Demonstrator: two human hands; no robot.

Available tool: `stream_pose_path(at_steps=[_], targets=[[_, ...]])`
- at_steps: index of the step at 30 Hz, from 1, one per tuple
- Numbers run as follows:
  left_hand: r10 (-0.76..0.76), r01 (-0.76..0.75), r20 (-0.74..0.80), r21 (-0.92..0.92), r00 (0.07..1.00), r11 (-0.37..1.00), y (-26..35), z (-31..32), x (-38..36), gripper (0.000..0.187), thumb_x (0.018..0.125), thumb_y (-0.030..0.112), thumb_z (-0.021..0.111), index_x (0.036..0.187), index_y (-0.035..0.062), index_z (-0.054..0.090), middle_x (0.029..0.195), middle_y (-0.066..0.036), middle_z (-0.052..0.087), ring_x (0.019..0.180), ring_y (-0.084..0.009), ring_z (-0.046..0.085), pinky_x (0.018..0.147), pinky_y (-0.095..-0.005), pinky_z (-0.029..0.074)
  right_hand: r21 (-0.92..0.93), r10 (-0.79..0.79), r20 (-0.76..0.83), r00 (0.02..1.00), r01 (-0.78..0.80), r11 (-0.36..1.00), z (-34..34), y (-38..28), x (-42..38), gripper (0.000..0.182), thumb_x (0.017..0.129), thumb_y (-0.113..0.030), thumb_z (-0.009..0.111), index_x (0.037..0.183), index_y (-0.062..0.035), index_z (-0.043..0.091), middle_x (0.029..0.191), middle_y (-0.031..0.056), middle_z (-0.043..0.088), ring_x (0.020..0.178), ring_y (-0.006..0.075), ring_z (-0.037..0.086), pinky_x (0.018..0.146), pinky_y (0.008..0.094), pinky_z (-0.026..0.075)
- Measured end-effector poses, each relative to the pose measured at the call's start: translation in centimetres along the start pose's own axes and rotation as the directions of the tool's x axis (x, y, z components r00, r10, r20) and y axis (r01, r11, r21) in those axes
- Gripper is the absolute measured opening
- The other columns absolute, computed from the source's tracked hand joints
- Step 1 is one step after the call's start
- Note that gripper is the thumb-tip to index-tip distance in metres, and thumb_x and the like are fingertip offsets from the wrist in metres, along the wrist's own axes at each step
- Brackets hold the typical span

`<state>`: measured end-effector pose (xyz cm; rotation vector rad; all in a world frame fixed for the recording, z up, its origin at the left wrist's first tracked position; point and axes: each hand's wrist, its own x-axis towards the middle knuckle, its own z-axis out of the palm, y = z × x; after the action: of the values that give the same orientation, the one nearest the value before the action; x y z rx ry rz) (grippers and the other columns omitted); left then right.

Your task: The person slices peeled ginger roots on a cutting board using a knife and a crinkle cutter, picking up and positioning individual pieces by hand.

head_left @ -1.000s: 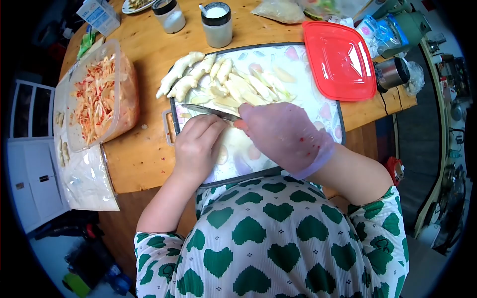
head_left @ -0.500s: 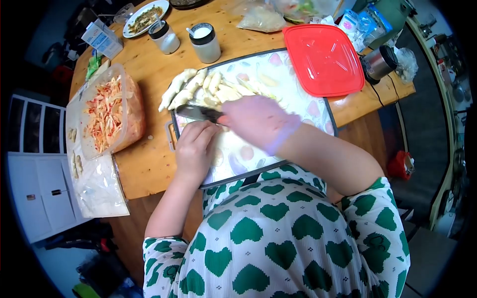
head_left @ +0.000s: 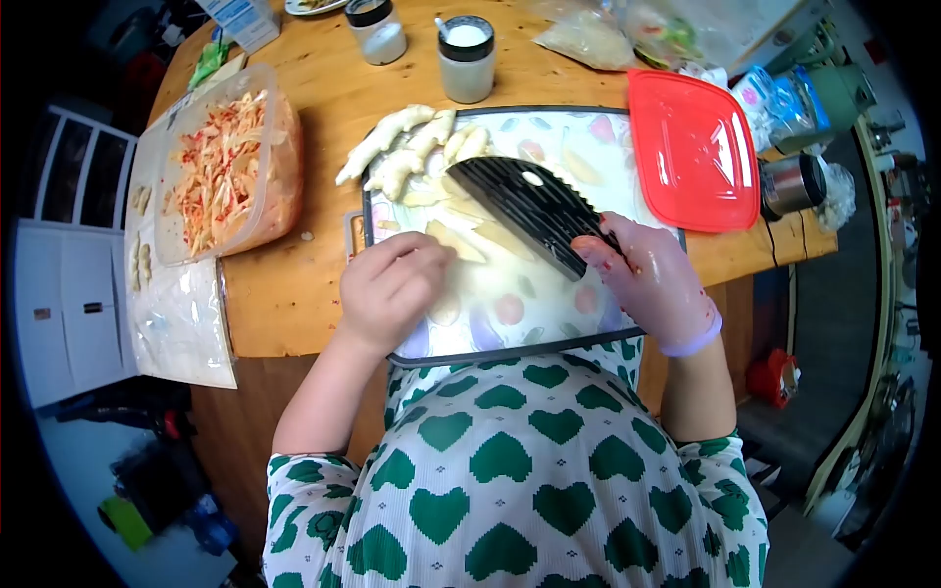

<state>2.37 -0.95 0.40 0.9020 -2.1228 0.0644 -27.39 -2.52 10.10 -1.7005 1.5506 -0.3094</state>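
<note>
My gloved right hand [head_left: 655, 279] grips the handle of a broad black knife [head_left: 524, 206], its blade pointing up and left over the patterned cutting board [head_left: 510, 338]. At the board's left part, my bare left hand [head_left: 392, 292] has its fingers curled in, the fingertips at a pale slice [head_left: 456, 243]; whether it pinches the slice is unclear. More pale slices lie under and beside the blade. Whole ginger pieces [head_left: 397, 147] rest at the board's upper left corner.
A plastic tub of red-coated shreds [head_left: 221, 176] stands on the left. Two jars [head_left: 467, 73] are beyond the board. A red lid [head_left: 694, 152] overlaps its upper right corner, near a metal cup [head_left: 794, 186]. Plastic bags [head_left: 588, 39] lie at the back.
My right hand has moved right and turned the knife, so its broad blade now shows. My left hand appears slightly lower, away from the blade. The view has shifted.
</note>
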Motion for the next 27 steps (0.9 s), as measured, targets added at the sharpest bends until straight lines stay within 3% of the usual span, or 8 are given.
stream_pose_path(at_steps=[2,5,9,15,16,21,24,27], targets=[[0.108,-0.105,-0.073,0.046,0.991,0.993,0.0,-0.7,0.2,0.031,0.078,-0.003,0.087,0.082,0.01,0.06,0.1,-0.004,0.08,0.09,-0.0264,0.074,0.067,-0.0352,0.061,0.017,-0.009,-0.069,0.998,0.01,1.0,0.5,0.0,0.1,0.024,0.105,-0.022,0.071,0.1,0.0008,0.066,0.068,0.0182,0.064,0.059,0.0319,0.062,0.059,0.0379,0.049],[0.192,-0.18,-0.168,0.084,0.967,0.98,-0.1,-1.7,0.8,0.018,0.079,0.008,0.074,0.083,0.0122,0.057,0.109,-0.003,0.081,0.09,-0.0238,0.073,0.062,-0.0314,0.058,0.068,0.019,-0.031,0.999,-0.017,0.998,0.5,0.2,0.3,0.022,0.106,-0.021,0.071,0.101,0.0007,0.068,0.067,0.0153,0.062,0.055,0.0243,0.059,0.057,0.0354,0.048],[0.218,-0.202,-0.173,0.103,0.96,0.974,0.2,-2.7,1.6,0.016,0.08,0.008,0.071,0.083,0.0126,0.056,0.11,-0.002,0.081,0.09,-0.0235,0.072,0.063,-0.0303,0.058,0.112,-0.007,-0.028,1.0,0.01,0.994,0.6,0.1,0.0,0.019,0.107,-0.017,0.07,0.102,0.0009,0.069,0.066,0.012,0.06,0.054,0.0155,0.056,0.055,0.0327,0.047],[0.106,-0.101,-0.11,0.051,0.988,0.994,-0.4,-1.6,1.7,0.021,0.08,0.007,0.078,0.088,0.0129,0.06,0.107,-0.002,0.08,0.096,-0.0259,0.074,0.065,-0.0312,0.058,0.105,-0.067,-0.02,0.998,0.068,0.992,0.7,0.2,0.1,0.017,0.107,-0.016,0.07,0.105,0.0008,0.068,0.068,0.0093,0.063,0.056,0.0136,0.062,0.055,0.0301,0.048],[0.018,-0.019,-0.078,-0.011,0.997,1.0,0.0,-1.6,1.7,0.032,0.077,-0.002,0.088,0.087,0.0098,0.06,0.099,-0.004,0.08,0.095,-0.0303,0.076,0.077,-0.036,0.063,0.101,-0.049,-0.018,0.999,0.051,0.994,0.7,0.2,0.0,0.017,0.107,-0.016,0.07,0.104,0.0008,0.068,0.068,0.0092,0.063,0.057,0.0137,0.063,0.055,0.03,0.048],[-0.059,0.053,-0.128,-0.047,0.99,0.997,-0.6,-1.7,0.6,0.028,0.076,0.0,0.086,0.089,0.01,0.064,0.098,-0.004,0.078,0.092,-0.0287,0.076,0.074,-0.0359,0.062,0.126,-0.094,-0.056,0.994,0.101,0.987,0.6,0.6,0.2,0.021,0.107,-0.019,0.071,0.101,0.0011,0.067,0.071,0.0088,0.067,0.059,0.0143,0.069,0.055,0.0297,0.051],[-0.058,0.053,-0.163,-0.035,0.985,0.998,-0.5,-2.1,0.2,0.026,0.076,0.001,0.087,0.09,0.0097,0.067,0.097,-0.004,0.077,0.092,-0.0282,0.076,0.072,-0.0354,0.062,0.175,0.012,0.008,1.0,-0.013,0.985,0.3,-0.4,0.3,0.025,0.107,-0.022,0.071,0.099,0.0013,0.066,0.073,0.0085,0.068,0.06,0.0144,0.069,0.055,0.0297,0.051],[-0.101,0.101,-0.124,-0.004,0.987,0.995,-0.1,-3.0,0.0,0.032,0.075,-0.004,0.088,0.089,0.0097,0.063,0.095,-0.007,0.078,0.092,-0.0307,0.076,0.076,-0.0371,0.062,0.105,-0.014,0.022,1.0,0.011,0.994,0.5,-0.3,0.3,0.026,0.108,-0.024,0.07,0.098,0.0008,0.066,0.072,0.0087,0.067,0.06,0.0144,0.069,0.055,0.0293,0.05]])
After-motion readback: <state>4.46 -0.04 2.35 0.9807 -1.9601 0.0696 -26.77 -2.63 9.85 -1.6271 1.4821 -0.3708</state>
